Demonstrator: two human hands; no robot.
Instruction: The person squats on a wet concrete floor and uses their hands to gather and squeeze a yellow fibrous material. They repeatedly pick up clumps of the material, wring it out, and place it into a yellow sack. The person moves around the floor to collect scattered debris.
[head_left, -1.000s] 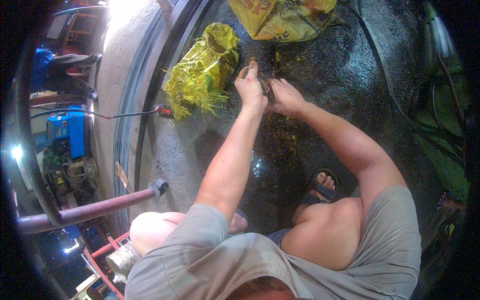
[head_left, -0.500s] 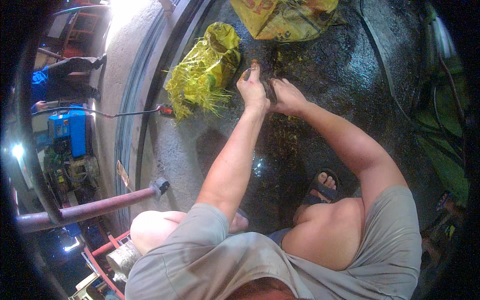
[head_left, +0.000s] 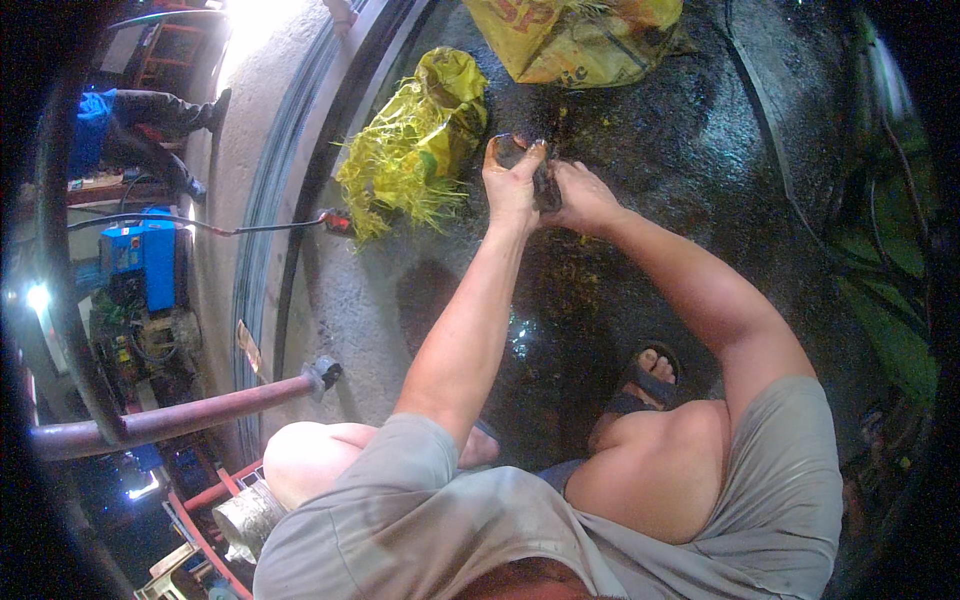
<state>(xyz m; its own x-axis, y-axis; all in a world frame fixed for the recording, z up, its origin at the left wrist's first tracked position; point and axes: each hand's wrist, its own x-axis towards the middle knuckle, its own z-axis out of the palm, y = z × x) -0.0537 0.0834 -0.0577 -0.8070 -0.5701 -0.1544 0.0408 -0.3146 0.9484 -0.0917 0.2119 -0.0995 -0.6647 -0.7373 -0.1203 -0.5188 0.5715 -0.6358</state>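
The left hand [head_left: 512, 190] clasped a dark piece [head_left: 547, 188], best kept steady; how the right hand [head_left: 587, 200] gripped, I couldn't tell.

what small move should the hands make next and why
Perhaps ease the right hand back slightly while the left hand steadies the dark object: the hands crowd close around it, hiding much of its shape.

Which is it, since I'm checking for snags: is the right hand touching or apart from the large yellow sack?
Apart. The head view shows dark, wet floor between the right hand and the large yellow sack.
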